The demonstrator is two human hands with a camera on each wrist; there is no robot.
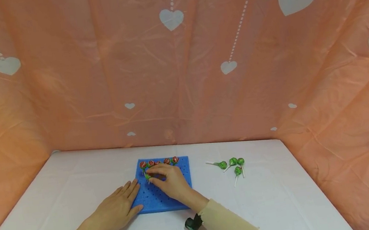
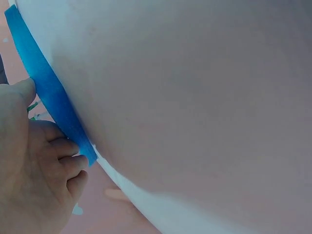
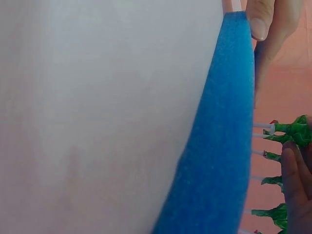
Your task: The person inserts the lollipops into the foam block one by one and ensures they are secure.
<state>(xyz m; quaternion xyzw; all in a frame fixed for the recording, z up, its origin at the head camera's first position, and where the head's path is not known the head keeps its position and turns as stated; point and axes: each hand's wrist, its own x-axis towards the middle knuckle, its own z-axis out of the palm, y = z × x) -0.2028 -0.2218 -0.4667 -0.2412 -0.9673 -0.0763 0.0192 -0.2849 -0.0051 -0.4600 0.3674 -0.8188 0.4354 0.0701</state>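
Observation:
A blue foam board [image 1: 153,195] dotted with holes lies on the table. Along its far edge stands a row of several lollipops [image 1: 175,159] in red and green wrappers, sticks down in the foam. My left hand [image 1: 118,209] rests on the board's left edge, fingers extended; the left wrist view has this hand [image 2: 34,180] against the foam's side. With thumb and fingertips, my right hand [image 1: 172,182] pinches a green-wrapped lollipop [image 1: 148,177] over the board's left part, just nearer than the row. In the right wrist view, its white stick meets the board's top face.
Right of the board, several loose green-wrapped lollipops [image 1: 237,170] lie on the white tabletop [image 1: 269,201], their sticks pointing different ways. An orange curtain [image 1: 203,100] with pale hearts hangs behind and on both sides of the table.

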